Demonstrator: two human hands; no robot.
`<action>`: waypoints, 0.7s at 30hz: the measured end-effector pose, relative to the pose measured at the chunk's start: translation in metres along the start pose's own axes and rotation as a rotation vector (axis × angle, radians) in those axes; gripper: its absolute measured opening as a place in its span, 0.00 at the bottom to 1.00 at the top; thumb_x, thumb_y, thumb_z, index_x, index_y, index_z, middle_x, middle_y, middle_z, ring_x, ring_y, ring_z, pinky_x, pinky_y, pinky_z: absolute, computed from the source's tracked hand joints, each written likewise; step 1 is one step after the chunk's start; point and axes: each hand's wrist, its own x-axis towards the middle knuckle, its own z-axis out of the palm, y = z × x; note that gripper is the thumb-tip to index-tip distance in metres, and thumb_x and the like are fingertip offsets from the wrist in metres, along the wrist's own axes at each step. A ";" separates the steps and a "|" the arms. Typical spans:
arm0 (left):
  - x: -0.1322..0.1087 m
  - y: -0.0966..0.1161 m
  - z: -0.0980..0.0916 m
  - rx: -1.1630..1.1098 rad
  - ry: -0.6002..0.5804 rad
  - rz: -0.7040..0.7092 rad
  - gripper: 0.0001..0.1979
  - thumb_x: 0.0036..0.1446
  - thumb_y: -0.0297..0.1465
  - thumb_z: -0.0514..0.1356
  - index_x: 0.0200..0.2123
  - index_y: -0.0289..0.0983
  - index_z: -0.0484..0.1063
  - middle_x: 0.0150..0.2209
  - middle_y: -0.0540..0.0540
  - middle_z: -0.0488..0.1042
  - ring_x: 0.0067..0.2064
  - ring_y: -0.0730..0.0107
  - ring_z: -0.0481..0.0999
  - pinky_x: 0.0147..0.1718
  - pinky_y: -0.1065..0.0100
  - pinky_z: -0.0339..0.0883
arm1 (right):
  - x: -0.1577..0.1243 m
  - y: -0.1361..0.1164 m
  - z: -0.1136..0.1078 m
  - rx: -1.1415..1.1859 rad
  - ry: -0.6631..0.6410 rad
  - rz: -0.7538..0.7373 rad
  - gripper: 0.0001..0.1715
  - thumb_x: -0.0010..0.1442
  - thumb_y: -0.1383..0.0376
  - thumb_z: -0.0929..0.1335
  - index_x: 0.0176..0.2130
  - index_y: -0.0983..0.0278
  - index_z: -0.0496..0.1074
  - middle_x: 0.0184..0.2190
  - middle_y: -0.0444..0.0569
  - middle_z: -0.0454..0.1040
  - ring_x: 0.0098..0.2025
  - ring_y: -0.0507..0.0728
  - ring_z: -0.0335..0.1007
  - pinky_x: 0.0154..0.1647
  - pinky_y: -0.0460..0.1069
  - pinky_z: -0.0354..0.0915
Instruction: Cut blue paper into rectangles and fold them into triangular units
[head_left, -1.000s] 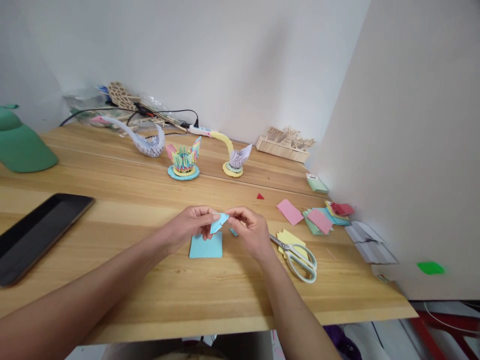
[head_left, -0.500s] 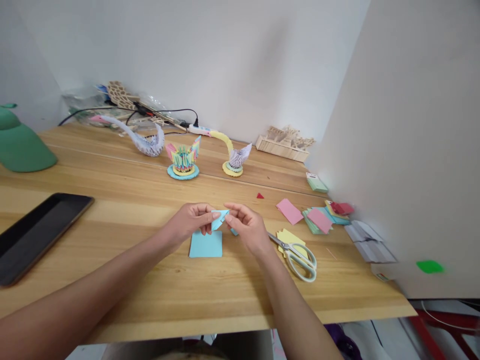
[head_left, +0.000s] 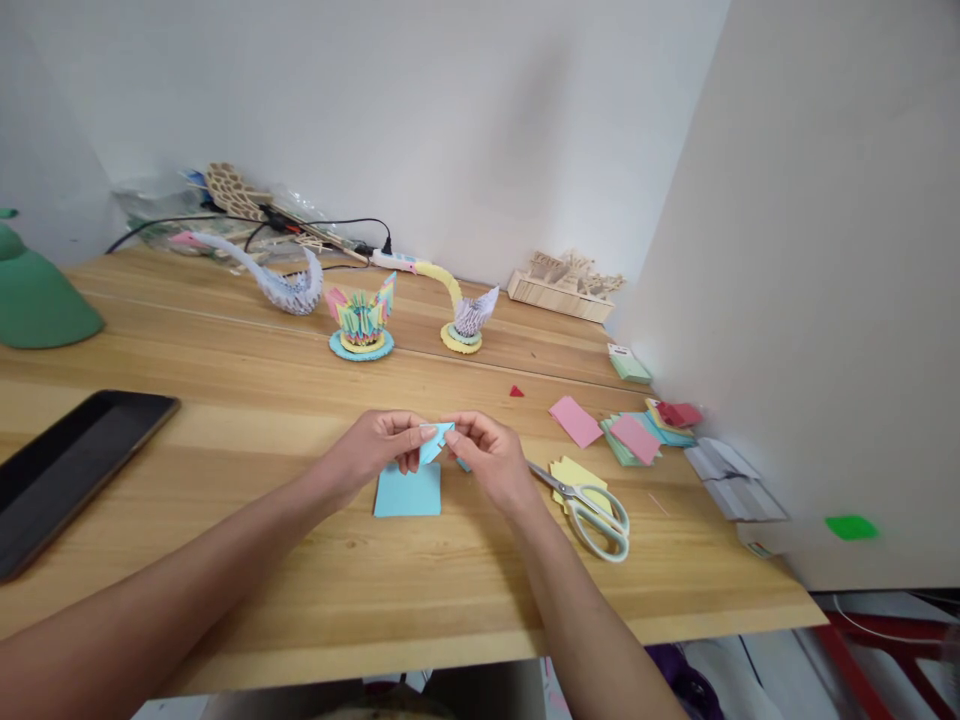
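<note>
Head view puts the blue fold (head_left: 431, 446) in front of me, up off the table (head_left: 330, 600), over the near blue sheets (head_left: 407, 493). My left hand (head_left: 379, 447) pinches its left side, thumb on top; my right hand (head_left: 491, 458) has thumb and fingers closed at its right corner. I judge it feather-light, crisp along the creases and easily crumpled, so I'd grip lightly by the folded edges. Scissors (head_left: 601, 527) lie to the right.
</note>
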 end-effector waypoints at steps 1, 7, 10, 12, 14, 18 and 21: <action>0.000 0.000 0.000 0.001 -0.005 0.004 0.17 0.47 0.43 0.61 0.19 0.35 0.68 0.17 0.52 0.66 0.21 0.75 0.64 0.23 0.72 0.59 | 0.000 0.000 0.000 -0.003 -0.006 -0.006 0.13 0.50 0.62 0.69 0.38 0.64 0.74 0.23 0.42 0.69 0.24 0.48 0.61 0.25 0.43 0.59; -0.001 -0.002 0.000 -0.068 -0.021 0.008 0.18 0.49 0.43 0.60 0.18 0.35 0.67 0.16 0.51 0.66 0.21 0.75 0.63 0.22 0.72 0.58 | -0.001 0.002 -0.001 -0.008 -0.038 -0.010 0.16 0.51 0.61 0.68 0.40 0.63 0.74 0.28 0.44 0.72 0.27 0.49 0.64 0.27 0.44 0.60; -0.001 -0.003 -0.001 -0.085 -0.035 0.001 0.18 0.49 0.43 0.60 0.18 0.35 0.67 0.17 0.51 0.67 0.21 0.74 0.64 0.23 0.72 0.58 | -0.001 0.003 0.000 -0.016 -0.036 -0.007 0.16 0.51 0.60 0.68 0.40 0.63 0.74 0.28 0.44 0.72 0.27 0.49 0.64 0.27 0.44 0.60; -0.001 -0.004 -0.001 -0.086 -0.038 -0.003 0.18 0.50 0.43 0.60 0.19 0.35 0.67 0.17 0.51 0.67 0.21 0.74 0.64 0.23 0.71 0.58 | -0.001 0.003 0.000 -0.022 -0.026 0.000 0.15 0.51 0.60 0.68 0.40 0.63 0.74 0.27 0.44 0.72 0.27 0.49 0.64 0.26 0.44 0.60; 0.000 -0.005 -0.001 -0.081 -0.036 0.000 0.18 0.50 0.43 0.60 0.18 0.35 0.67 0.17 0.51 0.67 0.21 0.74 0.64 0.23 0.72 0.58 | 0.000 0.003 0.000 -0.028 -0.016 0.007 0.15 0.51 0.61 0.68 0.39 0.63 0.74 0.27 0.44 0.71 0.26 0.49 0.63 0.26 0.44 0.60; -0.001 -0.007 -0.001 -0.104 -0.045 0.001 0.17 0.51 0.42 0.59 0.19 0.35 0.68 0.18 0.51 0.67 0.22 0.75 0.64 0.24 0.72 0.58 | -0.001 0.002 0.000 -0.029 -0.017 0.002 0.14 0.51 0.62 0.68 0.39 0.64 0.74 0.25 0.43 0.69 0.25 0.48 0.61 0.26 0.44 0.59; -0.001 -0.007 -0.001 -0.144 -0.060 -0.006 0.17 0.52 0.42 0.59 0.20 0.35 0.67 0.18 0.51 0.67 0.22 0.75 0.64 0.24 0.72 0.58 | -0.001 0.002 0.000 -0.015 -0.036 -0.014 0.14 0.51 0.62 0.68 0.39 0.64 0.74 0.25 0.42 0.68 0.25 0.48 0.60 0.26 0.43 0.58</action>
